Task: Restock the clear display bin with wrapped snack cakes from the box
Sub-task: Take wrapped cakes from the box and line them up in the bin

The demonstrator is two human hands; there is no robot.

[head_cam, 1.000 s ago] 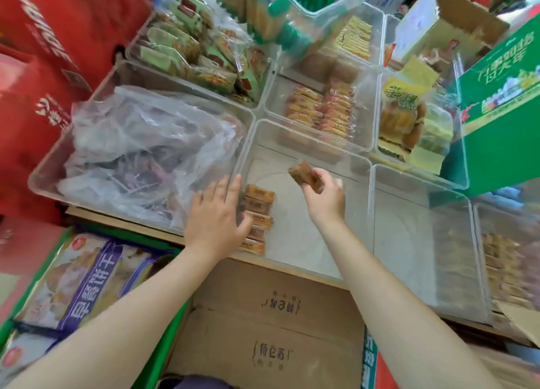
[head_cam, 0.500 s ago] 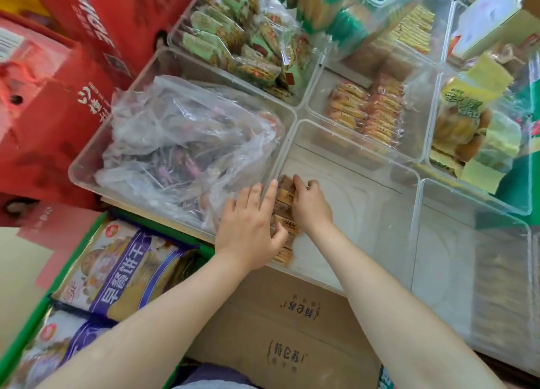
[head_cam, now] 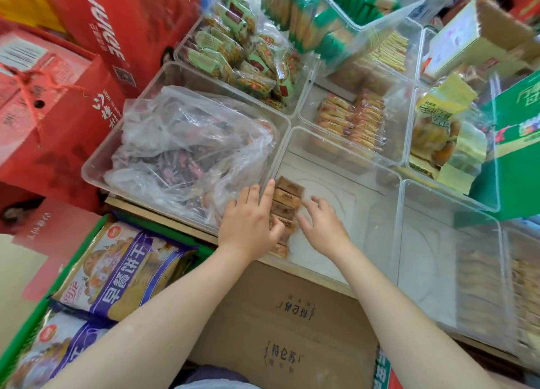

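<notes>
Left hand (head_cam: 251,225) fingers straight, flat against cakes (head_cam: 287,197) stacked at bin (head_cam: 344,160) left wall. Right hand (head_cam: 323,225) fingers spread, touching stack, holding nothing.

Snack cakes (head_cam: 287,201) line the display bin's (head_cam: 344,166) left wall, between both hands.

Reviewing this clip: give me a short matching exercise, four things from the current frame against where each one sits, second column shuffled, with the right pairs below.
Things
1. row of snack cakes
2. crumpled plastic bag
3. left hand
4. cardboard box

Places
A. below the front edge of the bins, between the forearms
B. along the left wall of the clear bin
C. filling the bin left of that one
D. fingers lying flat against the left side of the cake row

Pairs: 1-B, 2-C, 3-D, 4-A
</notes>
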